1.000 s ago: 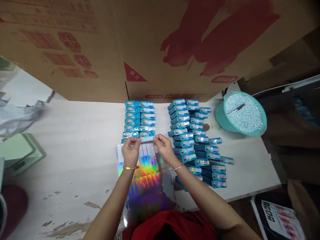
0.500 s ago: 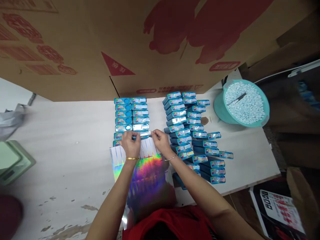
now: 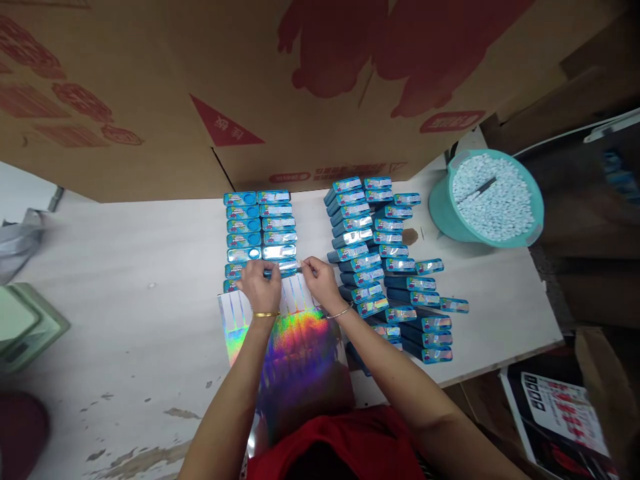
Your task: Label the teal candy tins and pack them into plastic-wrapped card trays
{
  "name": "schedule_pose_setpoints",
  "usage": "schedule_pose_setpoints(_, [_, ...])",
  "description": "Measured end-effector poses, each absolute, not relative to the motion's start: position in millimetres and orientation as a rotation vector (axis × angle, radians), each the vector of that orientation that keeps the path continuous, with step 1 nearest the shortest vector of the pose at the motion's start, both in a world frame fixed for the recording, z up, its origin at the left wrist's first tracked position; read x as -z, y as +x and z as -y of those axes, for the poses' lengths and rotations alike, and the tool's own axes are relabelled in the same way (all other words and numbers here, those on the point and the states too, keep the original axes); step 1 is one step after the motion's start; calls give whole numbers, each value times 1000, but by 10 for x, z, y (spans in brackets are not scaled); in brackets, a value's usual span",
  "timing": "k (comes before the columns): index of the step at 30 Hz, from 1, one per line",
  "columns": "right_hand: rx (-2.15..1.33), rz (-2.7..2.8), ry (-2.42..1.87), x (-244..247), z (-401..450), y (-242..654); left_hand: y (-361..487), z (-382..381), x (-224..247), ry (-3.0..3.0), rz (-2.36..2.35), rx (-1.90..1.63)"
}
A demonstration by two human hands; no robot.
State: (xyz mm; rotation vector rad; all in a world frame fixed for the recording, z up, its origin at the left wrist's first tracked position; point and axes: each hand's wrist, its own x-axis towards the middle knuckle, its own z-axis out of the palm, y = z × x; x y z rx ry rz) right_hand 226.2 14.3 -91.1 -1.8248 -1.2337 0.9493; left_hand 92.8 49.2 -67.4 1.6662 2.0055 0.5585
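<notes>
Past the shiny rainbow foil sheet (image 3: pixel 303 328) at twelve o'clock, keep the thin silvery strip (image 3: pixel 289 265) straight and flat: pinched by right hand (image 3: pixel 321 285) at three, with left hand (image 3: pixel 261 287) too hidden to tell its grip.

1. Apparently a small workshop: a scuffed white worktable (image 3: pixel 135 333) fills the middle.
2. A large printed carton (image 3: pixel 165 127) stands along its far edge.
3. Identical blue cases (image 3: pixel 243 225) form rows.
4. A teal tub (image 3: pixel 447 213) of small white pieces (image 3: pixel 500 207) sits far right.
</notes>
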Motion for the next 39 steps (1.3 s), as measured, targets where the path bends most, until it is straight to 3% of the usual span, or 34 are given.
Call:
schedule_pose_setpoints(7, [-907, 1148, -1884, 988, -108, 2250, 960, -484, 679, 1649, -2087, -566])
schedule_pose_setpoints(13, [-739, 1551, -1871, 905, -19, 2245, 967, -482, 670, 1664, -2079, -613])
schedule_pose_setpoints(22, [-803, 1883, -1794, 988, -23, 2367, 891, -495, 630, 1691, -2028, -593])
schedule_pose_setpoints(28, [-709, 1707, -1672, 506, 105, 2405, 241, -29, 435, 1587, -2088, -875])
schedule_pose_setpoints(35, [-823, 1576, -1573, 62, 304, 2476, -121, 669, 115, 901, -1655, -719])
schedule_pose_setpoints(39, [-478, 1656, -1806, -80, 432, 2514, -25, 853, -165, 799, -1578, -790])
